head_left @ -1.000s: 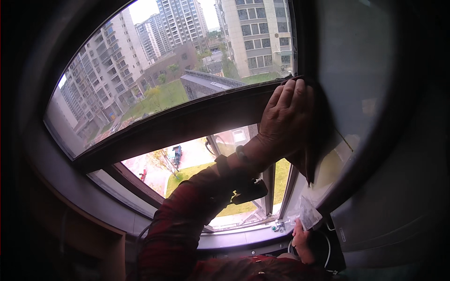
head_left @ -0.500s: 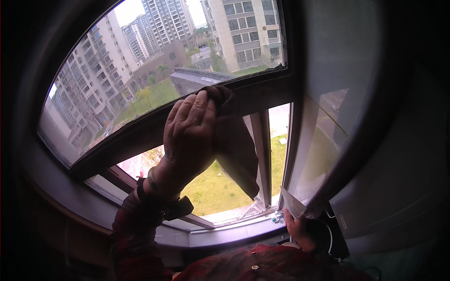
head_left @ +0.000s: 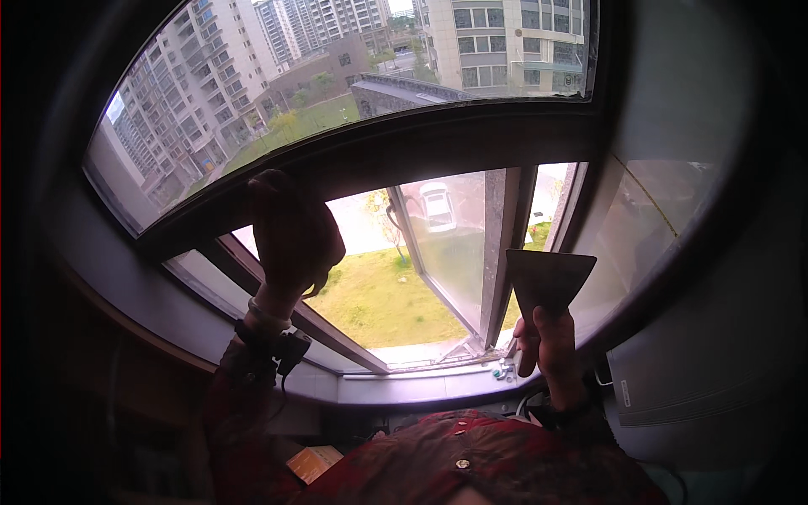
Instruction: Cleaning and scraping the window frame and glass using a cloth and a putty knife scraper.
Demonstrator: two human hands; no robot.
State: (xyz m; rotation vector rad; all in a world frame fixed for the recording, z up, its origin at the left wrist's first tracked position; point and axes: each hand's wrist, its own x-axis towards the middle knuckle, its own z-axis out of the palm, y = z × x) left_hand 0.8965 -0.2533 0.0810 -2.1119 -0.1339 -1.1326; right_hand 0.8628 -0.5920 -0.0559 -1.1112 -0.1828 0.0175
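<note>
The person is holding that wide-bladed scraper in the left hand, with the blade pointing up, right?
Not quite: in the head view, the scraper is in the person's right hand. The left hand is the one raised near the window's dark crossbar. The scraper's blade does point up.

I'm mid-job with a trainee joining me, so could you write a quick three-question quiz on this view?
1. Which hand holds the scraper?
2. True or false: the scraper's wide end points down in the picture.
3. What is the left hand nearest to: A, the dark window bar; B, the scraper; C, the white car?

Key: 1. The right hand. 2. False; it points up. 3. A.
</note>
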